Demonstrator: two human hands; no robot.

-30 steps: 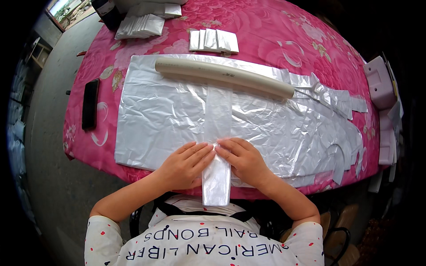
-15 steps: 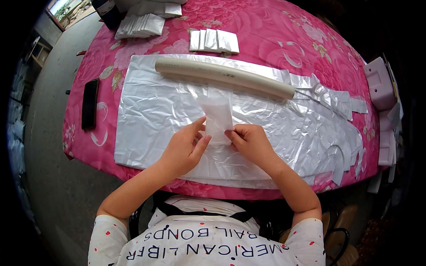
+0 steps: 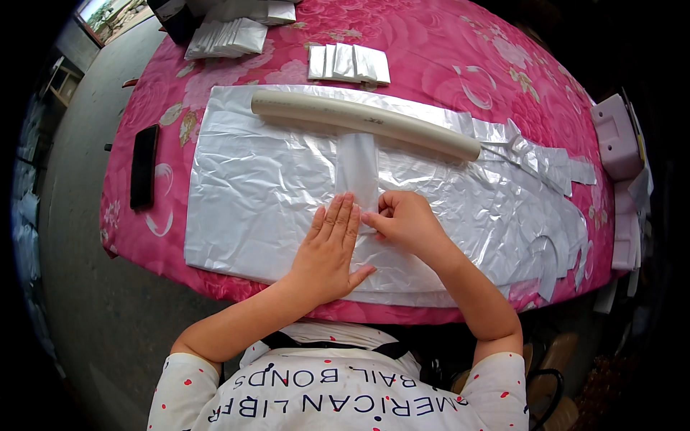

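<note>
Hands meet at the near end of a narrow folded strip of clear plastic film (image 3: pixel 357 169), which lies lengthwise across a stack of silvery plastic bags (image 3: pixel 266 194) and runs away from the person to the cream plastic pipe (image 3: pixel 363 121). The left hand (image 3: pixel 328 248) lies flat, fingers together and palm down, probably to pin the strip so it cannot spring open. The right hand (image 3: pixel 404 219) is curled just beside it, fingertips pinched on the strip's near edge (whether it is creasing or lifting cannot be told). The pipe rests across the far side of the stack, seemingly as a weight.

All of it sits on a table under a pink floral tablecloth (image 3: pixel 460 50). Folded bag packets (image 3: pixel 348 62) lie beyond the pipe, more white packets (image 3: pixel 228 37) at the far left corner, a black phone (image 3: pixel 144 167) near the left edge. Grey concrete floor (image 3: pixel 79 287) lies to the left.
</note>
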